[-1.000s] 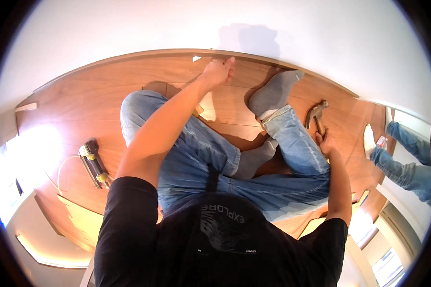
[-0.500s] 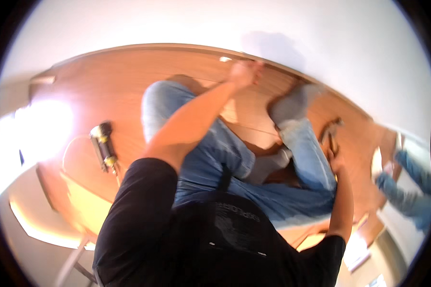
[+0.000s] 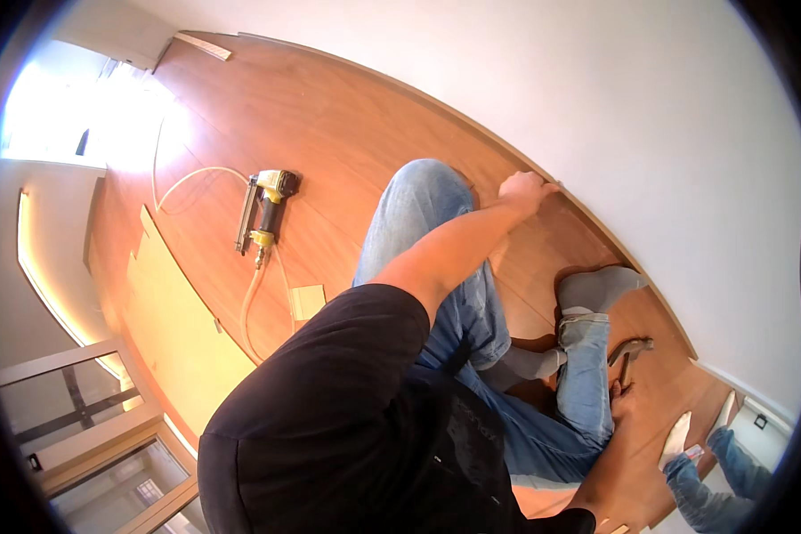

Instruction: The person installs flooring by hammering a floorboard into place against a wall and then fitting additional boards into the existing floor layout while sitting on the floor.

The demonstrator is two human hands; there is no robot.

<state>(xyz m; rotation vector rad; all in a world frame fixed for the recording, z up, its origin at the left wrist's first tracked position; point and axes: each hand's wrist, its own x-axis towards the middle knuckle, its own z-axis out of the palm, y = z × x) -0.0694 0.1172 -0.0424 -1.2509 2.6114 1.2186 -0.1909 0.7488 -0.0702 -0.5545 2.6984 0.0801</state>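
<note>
At left, a long tan panel (image 3: pixel 173 329) lies on the wood-grain floor (image 3: pixel 347 133). To its right is a pneumatic nailer (image 3: pixel 269 209) with its hose (image 3: pixel 249 311) attached; a small tan square piece (image 3: pixel 308 303) lies near. The left hand (image 3: pixel 527 190) is at the brown wooden strip (image 3: pixel 594 221) along the wall base; whether its fingers are clamped on the strip or merely against it cannot be told. Beyond the bent leg, the right hand (image 3: pixel 623 402) is closed around the handle end of a claw hammer (image 3: pixel 632 347), head outward. Another person's jeans-clad legs (image 3: pixel 699 489) stand at far right.
</note>
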